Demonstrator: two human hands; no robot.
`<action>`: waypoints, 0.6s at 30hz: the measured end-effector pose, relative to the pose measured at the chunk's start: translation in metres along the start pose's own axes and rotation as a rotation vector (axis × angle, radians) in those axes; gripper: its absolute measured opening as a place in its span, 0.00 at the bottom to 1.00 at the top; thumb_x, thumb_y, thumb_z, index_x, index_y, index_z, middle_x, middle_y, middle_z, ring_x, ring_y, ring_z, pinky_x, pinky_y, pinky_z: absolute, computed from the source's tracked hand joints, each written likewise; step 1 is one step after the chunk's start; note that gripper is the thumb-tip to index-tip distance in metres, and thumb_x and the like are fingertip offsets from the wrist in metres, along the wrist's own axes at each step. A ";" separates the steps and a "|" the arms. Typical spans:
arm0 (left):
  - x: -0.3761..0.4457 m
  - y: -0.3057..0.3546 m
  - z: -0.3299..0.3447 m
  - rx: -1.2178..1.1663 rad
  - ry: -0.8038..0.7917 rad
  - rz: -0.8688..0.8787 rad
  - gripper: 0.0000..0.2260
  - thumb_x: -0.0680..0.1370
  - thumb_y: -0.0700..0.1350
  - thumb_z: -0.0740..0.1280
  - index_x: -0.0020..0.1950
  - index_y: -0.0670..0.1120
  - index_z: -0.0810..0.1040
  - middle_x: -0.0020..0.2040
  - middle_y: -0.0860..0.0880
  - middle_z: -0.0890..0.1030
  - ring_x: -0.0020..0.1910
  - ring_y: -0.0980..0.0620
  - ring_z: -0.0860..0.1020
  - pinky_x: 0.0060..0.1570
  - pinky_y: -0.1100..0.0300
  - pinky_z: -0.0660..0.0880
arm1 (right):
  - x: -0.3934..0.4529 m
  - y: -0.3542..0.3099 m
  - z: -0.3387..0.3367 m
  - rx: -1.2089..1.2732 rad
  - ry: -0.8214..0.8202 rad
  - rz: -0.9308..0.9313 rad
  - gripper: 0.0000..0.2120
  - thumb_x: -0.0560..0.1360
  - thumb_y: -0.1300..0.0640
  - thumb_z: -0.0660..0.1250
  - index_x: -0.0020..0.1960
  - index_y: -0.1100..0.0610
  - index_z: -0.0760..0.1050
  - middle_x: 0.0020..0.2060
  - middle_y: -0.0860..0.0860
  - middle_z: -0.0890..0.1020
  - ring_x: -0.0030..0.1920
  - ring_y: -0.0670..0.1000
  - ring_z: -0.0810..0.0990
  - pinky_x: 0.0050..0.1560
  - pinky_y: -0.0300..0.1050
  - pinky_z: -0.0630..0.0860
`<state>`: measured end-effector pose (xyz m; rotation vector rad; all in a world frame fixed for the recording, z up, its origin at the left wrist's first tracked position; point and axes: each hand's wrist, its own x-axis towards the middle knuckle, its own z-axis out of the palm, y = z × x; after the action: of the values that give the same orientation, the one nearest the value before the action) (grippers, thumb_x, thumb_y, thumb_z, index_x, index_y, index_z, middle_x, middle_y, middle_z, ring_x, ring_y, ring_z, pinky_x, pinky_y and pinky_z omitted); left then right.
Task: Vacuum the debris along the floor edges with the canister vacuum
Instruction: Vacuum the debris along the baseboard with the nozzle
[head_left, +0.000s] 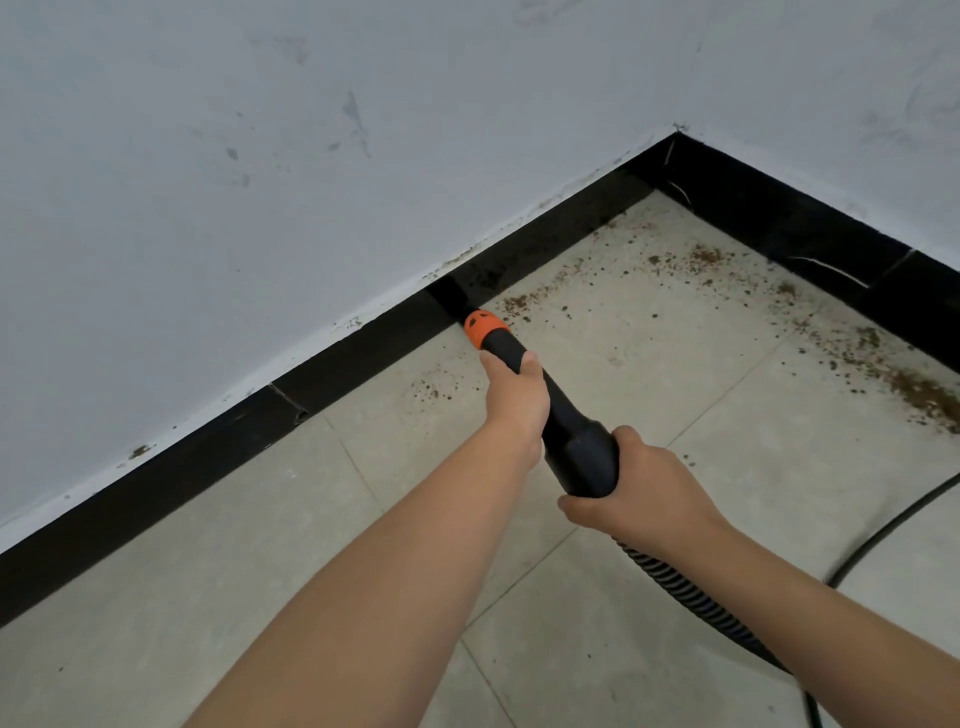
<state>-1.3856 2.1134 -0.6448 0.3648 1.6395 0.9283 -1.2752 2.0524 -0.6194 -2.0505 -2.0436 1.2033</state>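
No writing, label, brand, number or sign is showing legibly anywhere in view.

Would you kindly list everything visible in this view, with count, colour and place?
vacuum nozzle: one, black with orange tip, tip at the floor edge by the left skirting
hose: one, black ribbed, trailing from the nozzle to lower right
cable: one, black, on the floor at right
debris: many brown crumbs, scattered toward the corner and right edge
skirting: black, along both walls
walls: two, pale grey, marked
floor tiles: several, beige
left hand: grips the nozzle near the tip
right hand: grips the nozzle's rear end
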 end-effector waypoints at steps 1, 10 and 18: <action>0.002 0.002 0.006 0.007 -0.003 -0.004 0.27 0.82 0.49 0.53 0.76 0.56 0.42 0.71 0.45 0.65 0.65 0.41 0.69 0.65 0.45 0.68 | 0.003 0.003 -0.003 0.007 0.006 0.003 0.22 0.66 0.47 0.71 0.50 0.54 0.64 0.37 0.46 0.74 0.35 0.45 0.74 0.32 0.40 0.71; 0.027 0.018 0.049 0.077 -0.050 0.000 0.27 0.82 0.50 0.54 0.76 0.57 0.42 0.71 0.44 0.66 0.66 0.39 0.69 0.64 0.44 0.69 | 0.028 0.024 -0.026 0.114 0.046 0.026 0.22 0.66 0.48 0.72 0.50 0.54 0.64 0.38 0.47 0.74 0.37 0.47 0.75 0.33 0.40 0.71; 0.040 0.037 0.084 0.143 -0.079 0.032 0.27 0.82 0.50 0.55 0.77 0.54 0.45 0.69 0.43 0.68 0.64 0.39 0.71 0.63 0.44 0.69 | 0.049 0.037 -0.050 0.170 0.088 0.031 0.20 0.66 0.50 0.72 0.49 0.55 0.65 0.37 0.47 0.72 0.33 0.43 0.72 0.29 0.39 0.67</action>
<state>-1.3279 2.1956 -0.6474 0.5211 1.6358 0.8124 -1.2254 2.1141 -0.6271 -2.0245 -1.8107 1.2213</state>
